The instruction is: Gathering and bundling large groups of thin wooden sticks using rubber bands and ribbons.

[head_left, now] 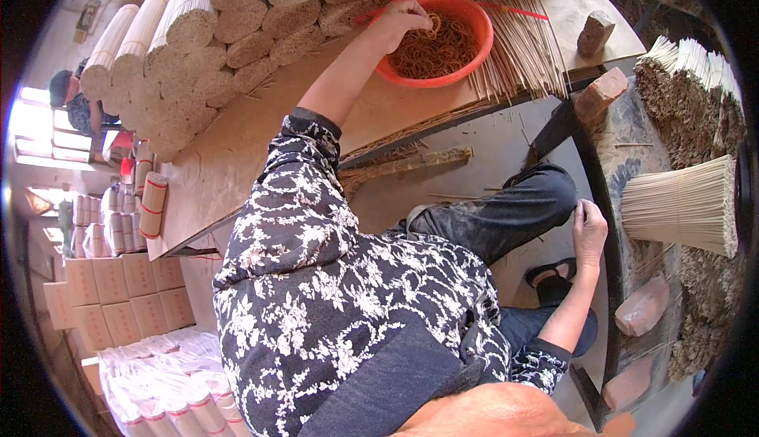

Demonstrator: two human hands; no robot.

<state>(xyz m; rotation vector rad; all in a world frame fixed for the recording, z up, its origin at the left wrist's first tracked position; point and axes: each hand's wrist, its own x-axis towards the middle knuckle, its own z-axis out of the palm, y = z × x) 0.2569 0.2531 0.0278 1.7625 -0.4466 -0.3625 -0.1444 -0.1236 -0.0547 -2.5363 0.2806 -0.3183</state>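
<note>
My left hand [401, 24] is over the far rim of a red-orange plastic basin [486, 41], fingers pinched together on a tan rubber band [434, 28]. Many more brown rubber bands [435, 53] lie heaped inside the basin. Lower down on the right, my right hand [590, 233] hangs beside my dark-trousered knee, its fingers drawn together; whatever they hold, if anything, is too small to make out. To its right, a bundle of thin pale sticks [680, 206] rests on a ledge.
Loose thin sticks [518, 45] spread beside the basin on the wooden table [229, 148]. Stacked stick bundles [237, 22] line its far side. Bricks [601, 95] sit along the right ledge. Cartons [130, 279] and wrapped bundles [174, 389] stand left; another person [79, 105] is farther off.
</note>
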